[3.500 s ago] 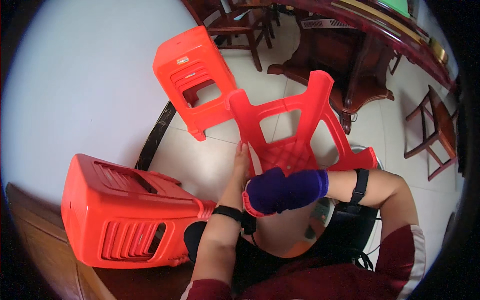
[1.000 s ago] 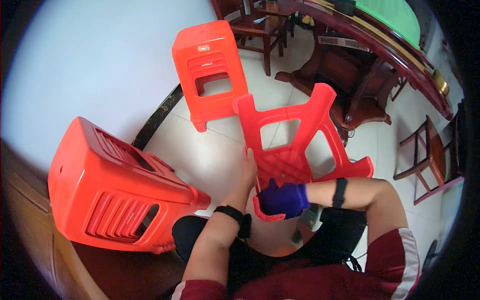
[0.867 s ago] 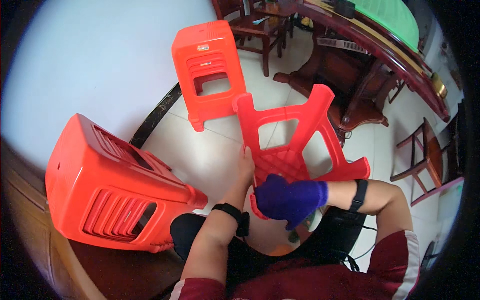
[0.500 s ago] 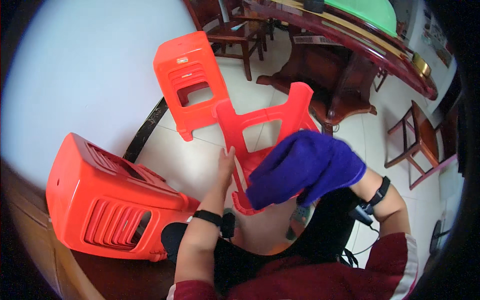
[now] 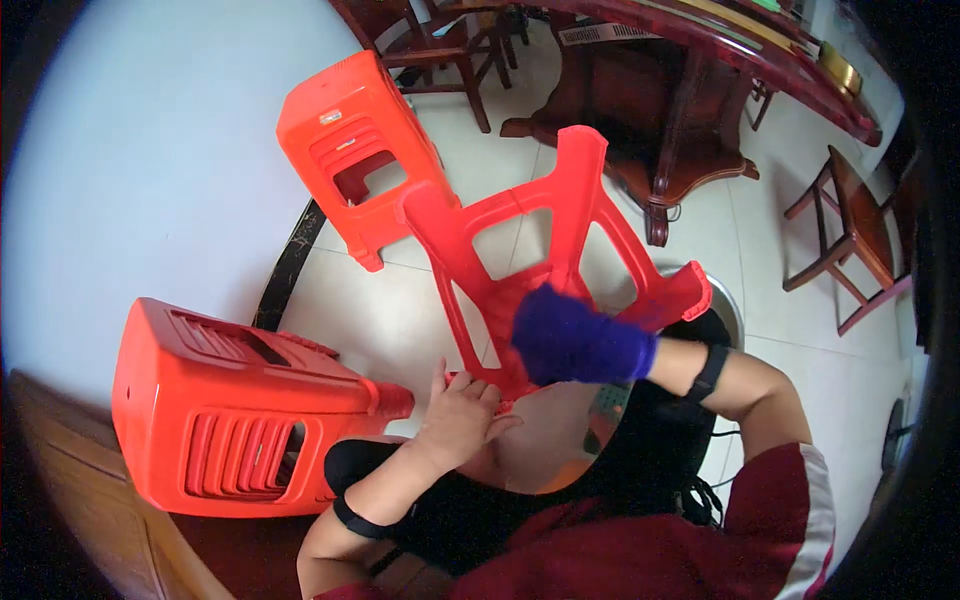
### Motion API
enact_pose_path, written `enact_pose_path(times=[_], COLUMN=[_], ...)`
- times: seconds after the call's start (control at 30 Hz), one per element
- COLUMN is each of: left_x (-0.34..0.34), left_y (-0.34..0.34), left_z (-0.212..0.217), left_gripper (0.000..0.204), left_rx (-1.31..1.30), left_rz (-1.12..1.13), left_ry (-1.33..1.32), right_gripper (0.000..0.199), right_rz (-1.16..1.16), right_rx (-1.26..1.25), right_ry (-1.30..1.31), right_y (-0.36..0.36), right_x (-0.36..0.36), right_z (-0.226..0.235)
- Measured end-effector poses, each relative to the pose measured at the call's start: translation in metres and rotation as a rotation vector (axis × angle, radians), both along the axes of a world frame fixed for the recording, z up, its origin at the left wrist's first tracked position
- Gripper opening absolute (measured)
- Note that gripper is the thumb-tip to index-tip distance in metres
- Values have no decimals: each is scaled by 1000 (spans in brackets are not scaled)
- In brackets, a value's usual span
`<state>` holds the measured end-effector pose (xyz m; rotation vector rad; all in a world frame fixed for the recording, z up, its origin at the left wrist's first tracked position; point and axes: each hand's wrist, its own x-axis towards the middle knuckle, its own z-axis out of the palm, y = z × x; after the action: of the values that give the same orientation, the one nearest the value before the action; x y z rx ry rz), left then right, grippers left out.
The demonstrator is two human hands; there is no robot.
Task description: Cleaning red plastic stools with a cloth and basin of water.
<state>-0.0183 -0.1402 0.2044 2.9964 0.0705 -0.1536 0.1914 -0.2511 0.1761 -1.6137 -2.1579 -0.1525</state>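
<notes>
An upturned red plastic stool stands tilted in front of me, its legs pointing up and outward. My left hand grips the end of its near leg, the fingers curled over the edge and the thumb out to the side. A purple-blue cloth covers my right hand down to the wrist, so those fingers are hidden. The covered hand presses into the stool, against the underside of the seat near the base of the legs.
Stacked red stools lie on their side at my left. Another red stool stands by the wall. Behind are a dark wooden table and a wooden chair. A metal basin's rim shows beside my right knee.
My left hand has shifted nearer along the stool to a leg end. The cloth-covered right hand has moved down into the stool; the cloth, loose before, now sits tightly around it. The stool has turned.
</notes>
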Motion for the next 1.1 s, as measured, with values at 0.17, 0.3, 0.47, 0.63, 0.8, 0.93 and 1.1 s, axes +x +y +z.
enact_pose_path(times=[0.17,0.3,0.47,0.63,0.8,0.93,1.1], left_x=[1,-2,4,11,33,34,50], left_y=[9,20,25,27,36,56,50], left_z=[-2,-7,-10,-15,-16,-14,-11], left_gripper=[21,21,21,22,30,30,31], left_rx=[51,51,72,172,253,277,256], left_rz=[24,20,31,102,140,133,135], left_ry=[56,31,-80,-119,-11,5,38], right_gripper=[43,60,57,15,21,46,36], right_rz=[-14,-5,14,-280,-409,-36,-248], right_rx=[-288,-312,-460,-693,-500,-169,-522], right_ry=[485,344,46,-314,211,407,-30], right_y=[0,-10,-52,-38,16,18,-52], right_x=[-54,-28,26,0,-48,-14,26], right_z=[-53,-16,7,26,-29,-30,4])
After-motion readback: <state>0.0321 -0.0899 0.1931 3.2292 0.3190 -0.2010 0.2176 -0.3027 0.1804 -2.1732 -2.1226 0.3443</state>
